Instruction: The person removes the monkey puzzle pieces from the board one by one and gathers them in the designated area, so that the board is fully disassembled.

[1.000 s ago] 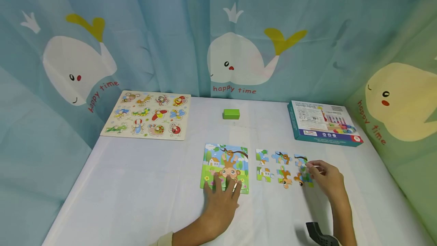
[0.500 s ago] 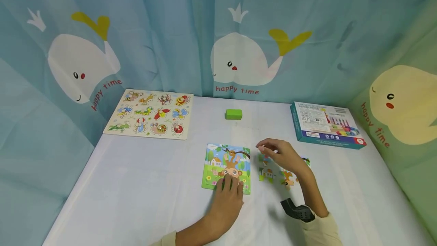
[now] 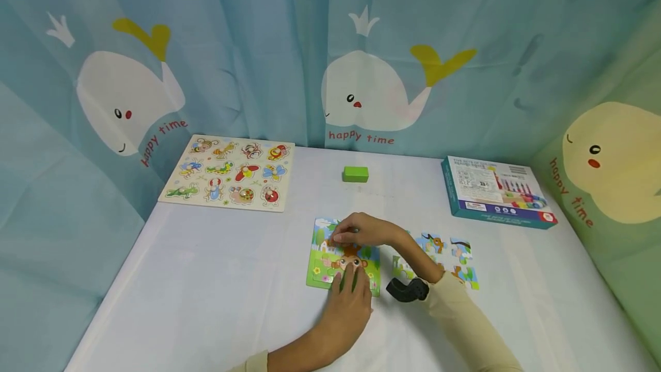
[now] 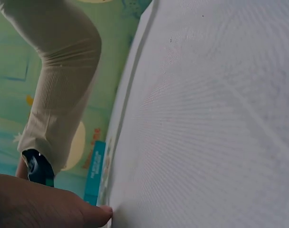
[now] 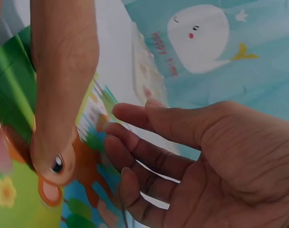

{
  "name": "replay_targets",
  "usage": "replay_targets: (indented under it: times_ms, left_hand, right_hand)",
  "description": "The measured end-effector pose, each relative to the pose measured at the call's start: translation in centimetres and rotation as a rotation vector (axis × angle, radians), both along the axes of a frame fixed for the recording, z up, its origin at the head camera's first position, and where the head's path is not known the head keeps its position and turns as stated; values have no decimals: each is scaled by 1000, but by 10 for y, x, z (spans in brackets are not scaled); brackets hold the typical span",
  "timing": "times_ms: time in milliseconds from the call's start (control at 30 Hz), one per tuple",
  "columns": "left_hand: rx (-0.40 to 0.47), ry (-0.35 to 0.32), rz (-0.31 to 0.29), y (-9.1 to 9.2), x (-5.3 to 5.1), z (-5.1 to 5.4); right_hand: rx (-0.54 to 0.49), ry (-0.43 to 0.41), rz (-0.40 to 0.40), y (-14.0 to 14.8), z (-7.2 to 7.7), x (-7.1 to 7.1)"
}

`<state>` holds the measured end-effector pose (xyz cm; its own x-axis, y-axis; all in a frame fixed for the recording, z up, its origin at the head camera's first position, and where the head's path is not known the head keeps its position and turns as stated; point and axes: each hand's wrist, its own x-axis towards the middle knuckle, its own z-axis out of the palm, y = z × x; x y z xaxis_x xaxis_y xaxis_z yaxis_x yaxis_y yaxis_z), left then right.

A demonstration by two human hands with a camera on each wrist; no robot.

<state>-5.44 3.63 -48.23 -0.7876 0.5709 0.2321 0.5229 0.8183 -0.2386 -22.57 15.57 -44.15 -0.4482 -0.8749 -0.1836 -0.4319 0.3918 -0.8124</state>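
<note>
A square monkey picture puzzle (image 3: 319,274) with a green border lies on the white table in the head view. My left hand (image 3: 345,306) rests its fingertips on the puzzle's lower part; the left wrist view shows only its edge. Over the upper left of the picture, by the little house, is my right hand (image 3: 365,229). In the right wrist view its fingers (image 5: 135,166) are loosely bent, and I see nothing held between them. Whether they touch the puzzle surface cannot be told. Several loose monkey puzzle pieces (image 3: 461,250) lie to the right, partly hidden by the right forearm.
A wooden insect board (image 3: 229,172) lies at the back left. Behind the puzzle stands a green block (image 3: 356,174). A teal-edged box (image 3: 500,191) sits at the back right. Whale-printed curtains (image 3: 248,73) enclose the table's back and sides.
My right hand has swept left from the loose pieces on the right to above the monkey puzzle. My left hand stays on the puzzle's lower part, its fingers drawn closer together.
</note>
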Motion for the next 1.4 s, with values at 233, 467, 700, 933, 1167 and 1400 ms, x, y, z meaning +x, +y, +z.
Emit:
replay_targets:
  times_ms: [233,467,700,933,1167,1400]
  left_hand:
    - [-8,-12,4,0,2,1]
    - [5,19,-6,1,1,0]
    - [11,13,-11,0,0,0]
    - [21,2,-41,-2,0,1]
    - [-25,-45,-59,-2,1,3]
    - [-16,-69,-47,-2,1,3]
  right_hand:
    - [40,8,42,-15,-1,5]
    - [56,21,32,-18,2,9]
    - [53,-24,-9,-17,-2,9]
    - [53,-26,-36,-19,-4,10]
    - [58,-12,-45,-22,-7,12]
    - [42,-24,-41,-22,-6,13]
